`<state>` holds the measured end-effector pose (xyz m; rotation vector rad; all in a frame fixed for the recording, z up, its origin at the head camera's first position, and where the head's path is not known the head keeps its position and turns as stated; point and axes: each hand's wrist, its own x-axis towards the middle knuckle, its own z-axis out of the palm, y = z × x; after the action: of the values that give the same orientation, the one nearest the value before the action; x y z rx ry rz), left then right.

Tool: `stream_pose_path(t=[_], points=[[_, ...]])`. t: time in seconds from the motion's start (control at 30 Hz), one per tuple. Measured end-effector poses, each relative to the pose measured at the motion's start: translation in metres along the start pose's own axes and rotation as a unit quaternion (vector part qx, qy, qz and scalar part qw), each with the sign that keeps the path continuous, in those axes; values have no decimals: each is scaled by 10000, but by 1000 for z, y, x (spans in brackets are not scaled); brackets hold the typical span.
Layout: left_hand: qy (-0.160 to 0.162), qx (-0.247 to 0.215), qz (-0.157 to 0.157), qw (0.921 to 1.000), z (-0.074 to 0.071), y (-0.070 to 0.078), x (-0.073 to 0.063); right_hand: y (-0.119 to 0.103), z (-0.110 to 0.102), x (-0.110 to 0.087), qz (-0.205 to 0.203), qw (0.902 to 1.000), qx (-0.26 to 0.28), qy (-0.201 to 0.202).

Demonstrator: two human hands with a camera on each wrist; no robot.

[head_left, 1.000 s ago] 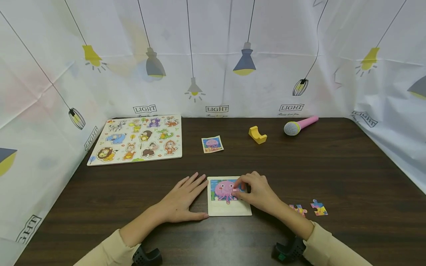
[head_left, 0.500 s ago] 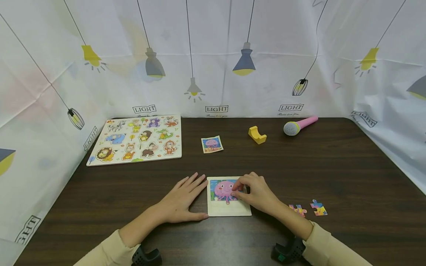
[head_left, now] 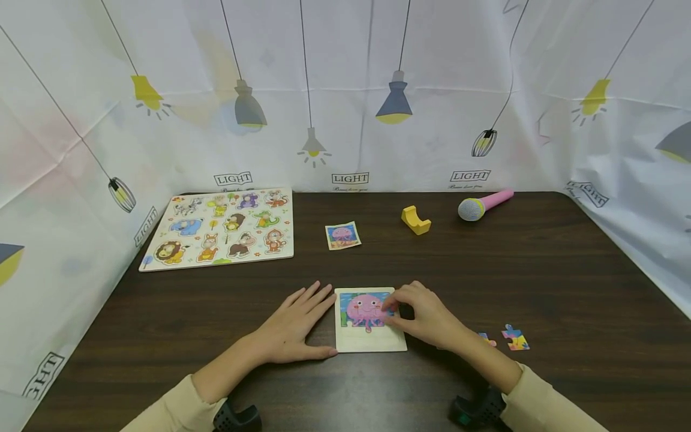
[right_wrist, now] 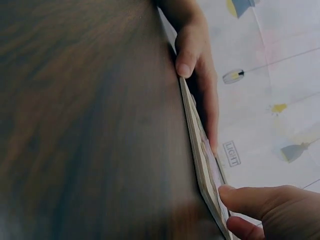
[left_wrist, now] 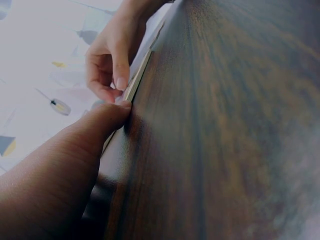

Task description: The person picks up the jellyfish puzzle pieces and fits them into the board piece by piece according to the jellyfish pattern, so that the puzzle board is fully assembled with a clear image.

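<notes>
A small wooden jigsaw tray (head_left: 371, 343) lies in front of me, with a pink octopus picture (head_left: 364, 309) filling its upper part and bare wood along the bottom. My left hand (head_left: 294, 327) is spread flat on the table, fingertips and thumb against the tray's left edge. Over the right side of the picture is my right hand (head_left: 423, 313), its fingers loosely bent at the pieces. In the right wrist view, the thumb (right_wrist: 232, 197) and a finger are apart beside the tray's edge. Two loose jigsaw pieces, one (head_left: 516, 338) in full view and another (head_left: 487, 339) partly behind the right forearm, lie to the right.
A small octopus picture card (head_left: 342, 236) lies beyond the tray. At the back left is an animal puzzle board (head_left: 221, 229). A yellow curved block (head_left: 415, 221) and a pink toy microphone (head_left: 486, 205) lie at the back right, before a lamp-print curtain (head_left: 345, 90).
My right hand has drawn slightly to the right, uncovering more of the octopus; its forearm now hides more of the nearer loose piece. The left hand has stayed in place.
</notes>
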<state>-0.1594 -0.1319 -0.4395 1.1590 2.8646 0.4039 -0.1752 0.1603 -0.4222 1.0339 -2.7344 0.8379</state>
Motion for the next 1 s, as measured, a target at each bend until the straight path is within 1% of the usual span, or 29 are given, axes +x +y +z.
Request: stream_pose_path(t=[0.17, 0.47, 0.6, 0.8, 1.0], points=[[24, 0, 12, 10000, 0, 0, 0, 3, -10, -9, 99, 9997, 106, -175], [13, -2, -7, 10000, 0, 0, 0, 14, -29, -32, 130, 9998, 55, -120], [-15, -3, -23, 10000, 1, 0, 0, 19, -34, -41, 117, 9997, 23, -202], [-12, -12, -21, 10000, 0, 0, 1, 23, -39, -52, 215, 9991, -133, -353], [-6, 7, -16, 10000, 0, 0, 0, 28, -43, -62, 249, 9990, -208, -305]])
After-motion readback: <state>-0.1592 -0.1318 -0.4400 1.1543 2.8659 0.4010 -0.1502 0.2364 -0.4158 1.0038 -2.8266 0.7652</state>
